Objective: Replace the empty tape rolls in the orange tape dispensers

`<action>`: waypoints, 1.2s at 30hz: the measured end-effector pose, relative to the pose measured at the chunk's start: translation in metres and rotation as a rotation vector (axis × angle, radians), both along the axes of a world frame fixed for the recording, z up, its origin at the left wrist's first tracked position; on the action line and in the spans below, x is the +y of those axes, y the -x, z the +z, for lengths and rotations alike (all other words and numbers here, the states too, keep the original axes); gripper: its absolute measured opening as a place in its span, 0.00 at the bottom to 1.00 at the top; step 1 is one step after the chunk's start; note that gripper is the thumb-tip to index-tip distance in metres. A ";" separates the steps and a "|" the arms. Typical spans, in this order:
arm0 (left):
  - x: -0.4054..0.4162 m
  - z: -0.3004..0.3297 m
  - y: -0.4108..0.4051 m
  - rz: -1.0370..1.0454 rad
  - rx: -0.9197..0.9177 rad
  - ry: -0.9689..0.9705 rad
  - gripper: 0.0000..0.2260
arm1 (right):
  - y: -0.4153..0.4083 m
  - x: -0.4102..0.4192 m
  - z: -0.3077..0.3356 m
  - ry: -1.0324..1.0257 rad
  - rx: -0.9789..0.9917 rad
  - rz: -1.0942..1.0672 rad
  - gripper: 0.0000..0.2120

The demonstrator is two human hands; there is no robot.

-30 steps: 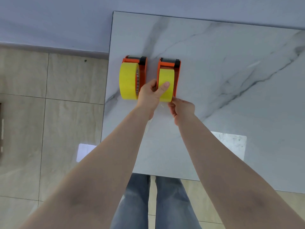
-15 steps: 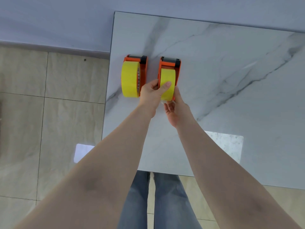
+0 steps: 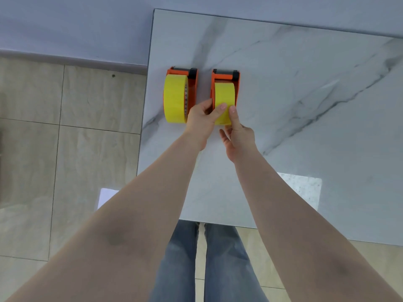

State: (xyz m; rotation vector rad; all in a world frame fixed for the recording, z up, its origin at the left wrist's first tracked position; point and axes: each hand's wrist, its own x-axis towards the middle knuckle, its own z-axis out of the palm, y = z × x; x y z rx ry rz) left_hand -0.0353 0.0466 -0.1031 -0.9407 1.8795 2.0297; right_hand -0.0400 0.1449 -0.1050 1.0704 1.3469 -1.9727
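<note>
Standing at the marble surface (image 3: 283, 105) at 11 o'clock, the left dispenser (image 3: 193, 83) carries a full yellow roll (image 3: 174, 101). At 12 o'clock, the left hand (image 3: 199, 123) grips the right dispenser's (image 3: 236, 83) roll (image 3: 224, 94); the right hand (image 3: 238, 136) pinches its near end, hiding the lower edge.

A white marble table (image 3: 305, 127) with grey veins fills the upper right, its far edge close against a pale wall (image 3: 76, 25). A bright patch of reflected light (image 3: 303, 188) lies on the tabletop near its front edge. Left of the table is a floor of large beige tiles (image 3: 87, 160) with dark grout lines – a second bright patch (image 3: 106, 196) shows there, and a small dark spot sits near the wall. Below the table's front edge, two legs in blue jeans (image 3: 181, 264) stand on the tiles.
</note>
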 end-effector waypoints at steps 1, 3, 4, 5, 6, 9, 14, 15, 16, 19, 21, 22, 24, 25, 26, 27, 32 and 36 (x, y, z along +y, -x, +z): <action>0.000 0.001 0.001 -0.004 0.000 0.011 0.07 | 0.000 -0.001 0.000 -0.003 0.000 0.001 0.11; -0.003 0.002 0.002 -0.021 0.000 0.020 0.07 | -0.001 -0.004 0.001 -0.005 -0.003 0.003 0.12; -0.004 0.003 0.002 -0.027 -0.001 0.021 0.07 | -0.002 -0.006 0.001 -0.005 -0.003 0.003 0.12; -0.005 0.004 0.002 -0.028 -0.006 0.023 0.07 | -0.003 -0.007 0.001 -0.007 -0.002 0.002 0.12; -0.006 0.004 0.002 -0.026 -0.016 0.023 0.07 | -0.004 -0.006 0.001 -0.011 -0.001 0.002 0.13; -0.002 0.005 0.002 0.000 -0.046 0.028 0.14 | -0.004 -0.003 0.002 -0.032 -0.004 0.007 0.14; 0.002 0.008 -0.002 0.023 -0.038 0.044 0.18 | -0.002 0.002 0.001 -0.047 -0.026 0.029 0.16; 0.001 0.009 -0.002 0.023 -0.032 0.052 0.16 | -0.002 0.002 0.001 -0.048 -0.028 0.036 0.17; 0.001 0.008 -0.003 0.022 -0.024 0.055 0.14 | -0.002 0.001 -0.001 -0.046 -0.026 0.039 0.17; 0.001 0.010 -0.006 0.016 -0.020 0.076 0.11 | -0.004 0.001 -0.004 -0.058 -0.015 0.048 0.19; 0.002 0.010 -0.006 0.027 -0.024 0.092 0.12 | -0.006 0.001 -0.005 -0.063 -0.021 0.053 0.23; 0.001 0.009 -0.006 0.037 -0.026 0.097 0.12 | -0.006 0.001 -0.004 -0.062 -0.023 0.055 0.29; 0.002 0.010 -0.006 0.046 -0.036 0.104 0.12 | -0.006 0.000 0.000 -0.080 -0.029 0.085 0.47; 0.003 0.013 -0.006 0.049 -0.045 0.107 0.12 | -0.006 -0.001 0.002 -0.100 -0.025 0.095 0.50; 0.003 0.011 -0.005 0.054 -0.050 0.109 0.13 | -0.006 -0.001 0.002 -0.114 -0.019 0.101 0.49; 0.003 0.015 -0.006 0.062 -0.058 0.111 0.14 | -0.006 -0.001 0.004 -0.120 -0.029 0.100 0.46; 0.003 0.023 -0.010 0.098 -0.100 0.051 0.21 | -0.008 -0.003 0.004 -0.193 -0.071 0.100 0.41; 0.011 0.047 -0.023 0.100 -0.203 0.077 0.15 | -0.009 0.000 0.018 -0.283 -0.082 0.076 0.34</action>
